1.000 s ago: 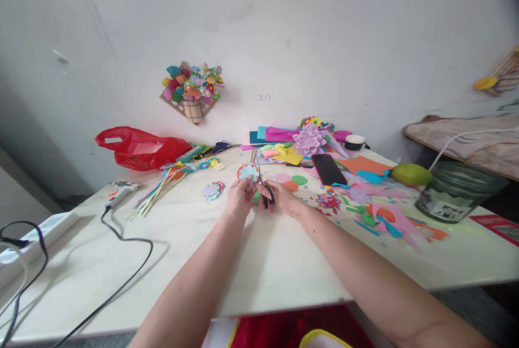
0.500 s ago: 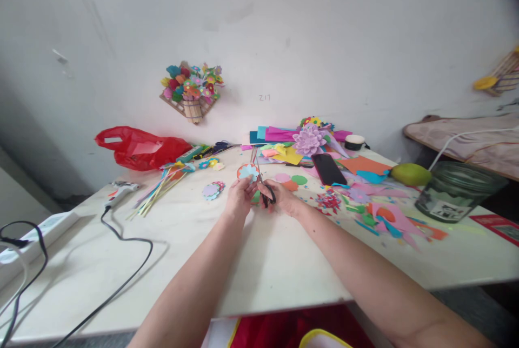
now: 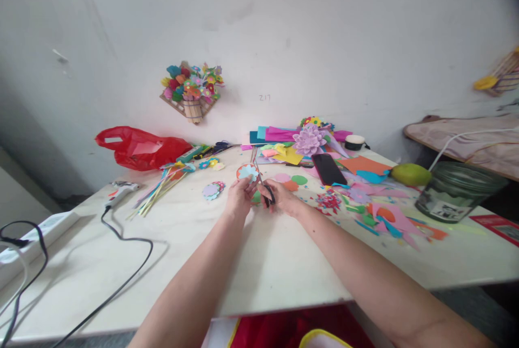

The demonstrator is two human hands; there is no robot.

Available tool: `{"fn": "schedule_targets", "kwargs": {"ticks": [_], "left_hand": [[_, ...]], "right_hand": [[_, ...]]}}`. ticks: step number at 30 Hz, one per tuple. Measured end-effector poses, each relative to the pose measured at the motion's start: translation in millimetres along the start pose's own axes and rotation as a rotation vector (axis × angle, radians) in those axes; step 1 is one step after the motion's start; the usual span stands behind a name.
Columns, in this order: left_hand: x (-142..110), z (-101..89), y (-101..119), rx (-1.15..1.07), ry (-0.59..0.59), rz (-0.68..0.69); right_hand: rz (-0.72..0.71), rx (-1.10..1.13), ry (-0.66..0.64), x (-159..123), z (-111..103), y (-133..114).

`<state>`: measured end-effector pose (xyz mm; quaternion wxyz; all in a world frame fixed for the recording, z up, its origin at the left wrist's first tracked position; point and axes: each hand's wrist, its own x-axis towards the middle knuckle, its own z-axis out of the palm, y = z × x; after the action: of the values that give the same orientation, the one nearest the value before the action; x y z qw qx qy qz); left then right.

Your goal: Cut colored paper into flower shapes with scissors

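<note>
My left hand (image 3: 238,200) pinches a round paper flower (image 3: 247,173), orange at the rim with a pale blue flower shape on top, held just above the white table (image 3: 259,267). My right hand (image 3: 281,198) is closed round the black handles of a pair of scissors (image 3: 264,186), whose blades point up and away at the flower's right edge. Both hands meet over the middle of the table, with a green paper scrap under them.
Coloured paper sheets, a purple paper flower (image 3: 308,140), a black phone (image 3: 327,168) and cut scraps lie to the right. A green jar (image 3: 457,191) and green fruit (image 3: 411,174) stand far right. Left: glue gun (image 3: 120,191) with cable, red bag (image 3: 140,148), coloured sticks (image 3: 162,186).
</note>
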<state>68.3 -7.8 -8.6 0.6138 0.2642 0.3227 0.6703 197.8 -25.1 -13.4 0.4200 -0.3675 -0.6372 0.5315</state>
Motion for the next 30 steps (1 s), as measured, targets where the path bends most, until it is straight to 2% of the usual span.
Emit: {"fn": "schedule_targets", "kwargs": {"ticks": [18, 23, 30], "left_hand": [[5, -7.0, 9, 0.035, -0.023, -0.049], [5, -7.0, 12, 0.027, -0.011, -0.059], [4, -8.4, 16, 0.057, -0.016, -0.087]], "right_hand": [[0.033, 0.001, -0.016, 2, -3, 2], [0.032, 0.024, -0.062, 3, -8, 6], [0.063, 0.007, -0.070, -1, -9, -2]]}}
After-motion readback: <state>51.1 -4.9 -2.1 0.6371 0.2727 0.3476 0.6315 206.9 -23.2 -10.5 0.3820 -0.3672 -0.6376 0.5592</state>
